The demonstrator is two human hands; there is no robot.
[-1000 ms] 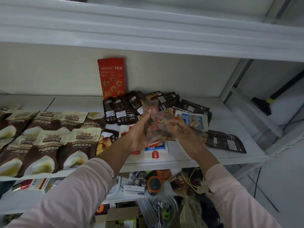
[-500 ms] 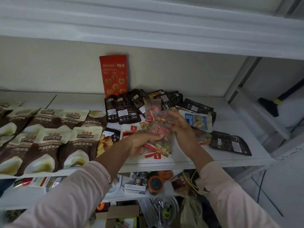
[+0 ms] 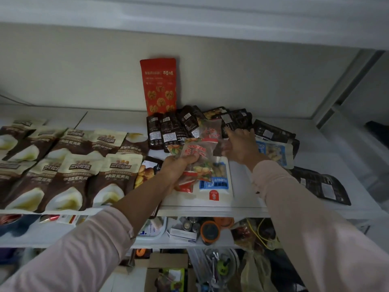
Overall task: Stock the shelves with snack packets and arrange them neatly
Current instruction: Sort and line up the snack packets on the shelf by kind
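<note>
Hands: left hand (image 3: pixel 179 168) grips a clear snack packet (image 3: pixel 199 152) by its near end; right hand (image 3: pixel 240 146) reaches onto the dark packets (image 3: pixel 235 121), grasp unclear.
Brown packets (image 3: pixel 69 165) lie in tidy rows left; held packet hovers over the mid-shelf (image 3: pixel 210 211), long axis front-to-back; the loose dark pile lies just behind and right, nearer the right hand.

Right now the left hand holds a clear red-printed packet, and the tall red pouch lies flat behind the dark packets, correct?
No. In the head view the tall red pouch stands upright against the back wall, not flat. The rest holds: the left hand holds the clear red-printed packet, and the pouch is behind the dark packets.
</note>
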